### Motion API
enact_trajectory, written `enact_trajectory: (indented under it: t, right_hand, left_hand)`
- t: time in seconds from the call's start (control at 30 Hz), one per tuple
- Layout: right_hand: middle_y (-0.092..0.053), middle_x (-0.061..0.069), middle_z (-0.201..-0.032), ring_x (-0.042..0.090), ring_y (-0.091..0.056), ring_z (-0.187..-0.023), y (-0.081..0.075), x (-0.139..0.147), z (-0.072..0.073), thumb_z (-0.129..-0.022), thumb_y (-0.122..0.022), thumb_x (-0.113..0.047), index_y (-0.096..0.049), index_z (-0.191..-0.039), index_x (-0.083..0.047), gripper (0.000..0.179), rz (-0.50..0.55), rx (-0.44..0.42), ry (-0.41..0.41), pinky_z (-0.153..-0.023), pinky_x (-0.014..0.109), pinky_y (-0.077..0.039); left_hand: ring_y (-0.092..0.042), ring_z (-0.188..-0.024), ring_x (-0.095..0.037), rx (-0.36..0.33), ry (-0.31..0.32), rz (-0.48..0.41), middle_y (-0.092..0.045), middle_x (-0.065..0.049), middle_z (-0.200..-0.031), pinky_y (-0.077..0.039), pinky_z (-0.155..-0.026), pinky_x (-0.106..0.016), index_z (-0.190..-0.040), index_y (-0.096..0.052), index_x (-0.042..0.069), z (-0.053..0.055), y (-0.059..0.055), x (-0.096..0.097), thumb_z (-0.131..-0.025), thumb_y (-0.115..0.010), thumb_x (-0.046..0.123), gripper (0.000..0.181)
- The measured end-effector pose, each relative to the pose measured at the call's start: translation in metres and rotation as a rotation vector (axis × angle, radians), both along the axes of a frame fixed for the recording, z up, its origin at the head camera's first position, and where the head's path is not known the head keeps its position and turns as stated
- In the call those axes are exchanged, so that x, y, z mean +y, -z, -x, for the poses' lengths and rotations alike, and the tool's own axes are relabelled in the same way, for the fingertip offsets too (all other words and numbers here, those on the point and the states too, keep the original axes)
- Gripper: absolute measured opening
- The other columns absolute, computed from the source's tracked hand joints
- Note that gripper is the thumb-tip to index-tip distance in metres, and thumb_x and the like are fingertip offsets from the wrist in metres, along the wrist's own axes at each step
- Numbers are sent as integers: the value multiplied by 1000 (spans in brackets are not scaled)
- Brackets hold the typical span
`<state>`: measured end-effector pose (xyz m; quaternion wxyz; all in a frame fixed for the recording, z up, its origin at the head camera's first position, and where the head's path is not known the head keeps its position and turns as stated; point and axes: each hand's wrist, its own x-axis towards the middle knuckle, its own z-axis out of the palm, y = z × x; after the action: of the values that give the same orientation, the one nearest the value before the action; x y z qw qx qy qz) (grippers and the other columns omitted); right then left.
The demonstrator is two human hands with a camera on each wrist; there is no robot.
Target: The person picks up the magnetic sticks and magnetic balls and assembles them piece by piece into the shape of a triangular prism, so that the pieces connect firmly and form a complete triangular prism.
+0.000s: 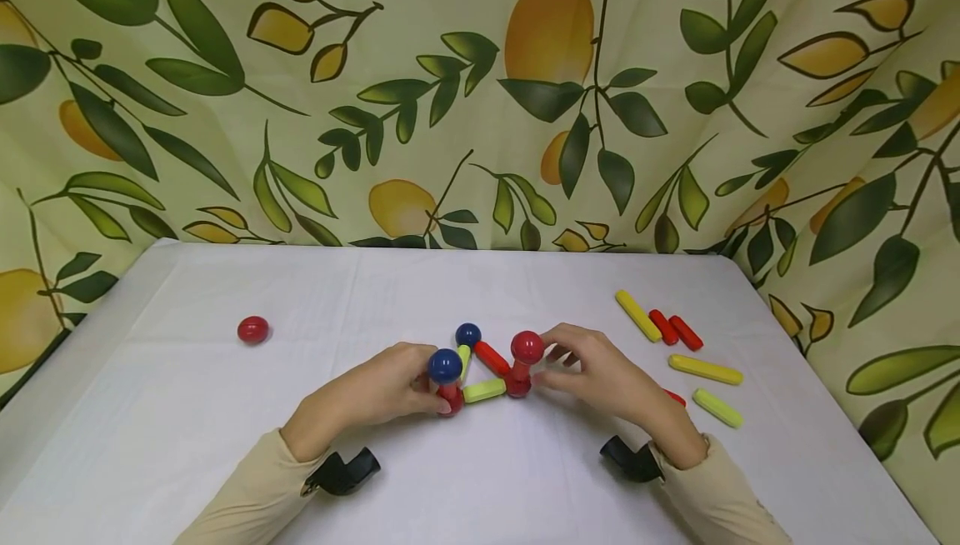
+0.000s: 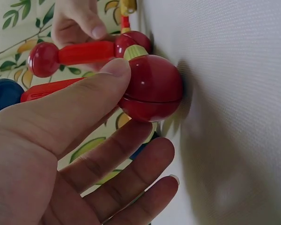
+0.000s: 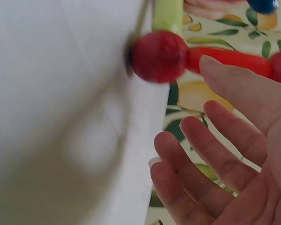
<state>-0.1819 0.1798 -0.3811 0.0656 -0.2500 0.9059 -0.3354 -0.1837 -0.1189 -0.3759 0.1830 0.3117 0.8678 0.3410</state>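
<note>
A triangular frame of sticks and balls lies on the white table. My left hand [image 1: 371, 391] pinches its lower left red ball [image 2: 154, 86] between thumb and fingers. Above that ball a blue ball [image 1: 445, 366] tops a short red stick. A light green stick [image 1: 484, 391] leads to the right-hand red ball [image 3: 160, 56], where another red stick [image 3: 229, 60] stands upright under a red ball [image 1: 527, 347]. My right hand [image 1: 600, 374] is beside this upright, fingers spread and holding nothing; whether its thumb touches the stick I cannot tell. At the back corner sits a blue ball [image 1: 468, 334].
To the right lie loose yellow sticks [image 1: 705, 369], red sticks [image 1: 686, 332] and a light green stick [image 1: 717, 408]. One red stick is partly hidden by the right forearm. A lone red ball [image 1: 252, 329] rests at the left. Behind the table hangs a leaf-patterned curtain [image 1: 450, 112].
</note>
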Motion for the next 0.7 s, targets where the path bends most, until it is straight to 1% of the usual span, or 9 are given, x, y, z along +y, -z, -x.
enact_trajectory:
  t: [0.13, 0.27, 0.37, 0.47, 0.57, 0.7]
  right_hand:
    - [-69, 2, -111, 18, -65, -99, -11, 13, 1, -85, -78, -21, -68, -118, -12, 36, -62, -55, 22, -87, 36, -55]
    - [-69, 2, -113, 22, -63, -103, -22, 27, 2, -84, -79, -23, -68, -116, -11, 35, -124, -124, 36, -91, 43, -52]
    - [-69, 3, -111, 22, -63, -102, -26, 35, 3, -83, -80, -22, -69, -113, -10, 34, -155, -173, 39, -89, 41, -54]
    - [-69, 3, -110, 21, -61, -101, -28, 42, 4, -81, -81, -20, -69, -113, -10, 35, -181, -235, 43, -85, 35, -54]
    - [-68, 3, -108, 21, -60, -99, -29, 49, 4, -79, -82, -17, -69, -112, -11, 36, -195, -289, 54, -80, 29, -54]
    - [-66, 3, -103, 20, -59, -96, -27, 56, 4, -77, -84, -12, -70, -108, -11, 35, -205, -350, 72, -76, 28, -53]
  left_hand:
    - [-53, -70, -11, -2, 3, 0, -58, 8, -76, -45, -63, -21, -93, -68, 14, 0, 1, 0, -81, -81, 15, 18]
    - [-53, -70, -11, -1, 3, -1, -58, 8, -76, -44, -63, -21, -93, -67, 15, 1, 3, -2, -82, -81, 16, 18]
    - [-53, -70, -11, 3, 5, 0, -58, 8, -76, -44, -63, -22, -93, -67, 15, 1, 4, -2, -82, -81, 17, 18]
    - [-52, -70, -10, 7, 6, 2, -58, 8, -76, -44, -63, -22, -93, -67, 16, 1, 5, -2, -82, -81, 17, 17]
    - [-52, -70, -10, 5, 4, 3, -57, 8, -76, -43, -63, -22, -93, -67, 15, 2, 5, -1, -83, -81, 17, 17]
    - [-52, -71, -11, -2, -4, 8, -56, 7, -75, -43, -63, -22, -93, -67, 15, 2, 4, -1, -82, -81, 17, 18]
